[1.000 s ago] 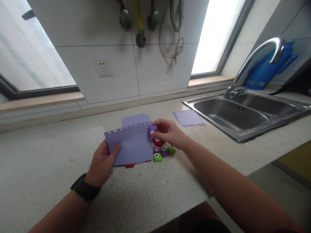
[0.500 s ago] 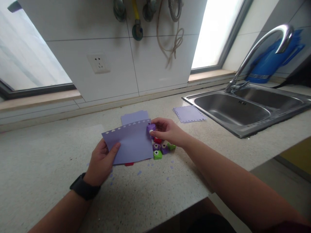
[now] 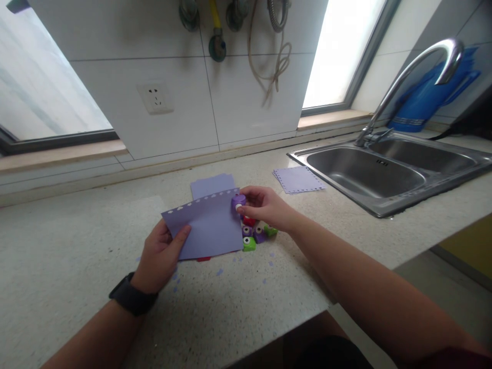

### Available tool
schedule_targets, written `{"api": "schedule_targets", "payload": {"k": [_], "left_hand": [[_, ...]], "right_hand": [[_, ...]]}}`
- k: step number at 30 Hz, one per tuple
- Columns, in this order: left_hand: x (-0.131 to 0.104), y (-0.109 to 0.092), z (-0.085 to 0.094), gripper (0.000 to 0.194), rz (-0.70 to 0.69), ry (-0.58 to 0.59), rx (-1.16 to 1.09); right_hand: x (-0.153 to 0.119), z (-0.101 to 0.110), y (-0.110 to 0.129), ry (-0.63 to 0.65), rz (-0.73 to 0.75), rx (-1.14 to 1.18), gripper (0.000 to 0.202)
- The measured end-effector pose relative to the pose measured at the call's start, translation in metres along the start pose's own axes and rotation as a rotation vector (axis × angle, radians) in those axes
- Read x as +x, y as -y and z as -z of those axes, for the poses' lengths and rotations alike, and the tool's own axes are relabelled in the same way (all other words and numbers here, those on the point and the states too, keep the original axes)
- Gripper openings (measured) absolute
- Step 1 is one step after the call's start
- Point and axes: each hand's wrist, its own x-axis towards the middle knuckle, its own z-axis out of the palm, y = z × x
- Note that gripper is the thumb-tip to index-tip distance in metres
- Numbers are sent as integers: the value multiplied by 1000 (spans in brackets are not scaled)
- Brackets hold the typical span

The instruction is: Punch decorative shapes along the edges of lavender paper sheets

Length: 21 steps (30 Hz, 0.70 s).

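My left hand grips the lower left part of a purple paper sheet, thumb on top. A row of punched shapes runs along the sheet's upper edge. At the sheet's right edge, my right hand holds a purple craft punch between thumb and fingers, against the paper. Beneath and beside that hand lie several small punches, among them a green one, a purple one and a red one. Part of another red item shows under the sheet's lower edge.
Behind the held sheet lies a stack of purple paper. Sheets with punched borders rest near the steel sink. Small paper cut-outs are scattered on the counter. A faucet and a blue kettle-like vessel stand at the right.
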Motion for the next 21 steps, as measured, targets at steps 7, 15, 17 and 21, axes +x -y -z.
{"api": "schedule_targets", "payload": {"k": [7,15,17,21], "left_hand": [[0,-3,-3,53,7,-27,5],[0,0,-1,51,-4,-5,15],[-1,0,0,51,-6,-5,16],[-2,-1,-1,50,-10,-7,16]], "right_hand": [[0,0,0,5,-3,11,34],[0,-1,1,10,-3,15,33],[0,-1,2,12,-2,9,32],[0,-1,2,17,4,2,33]]}}
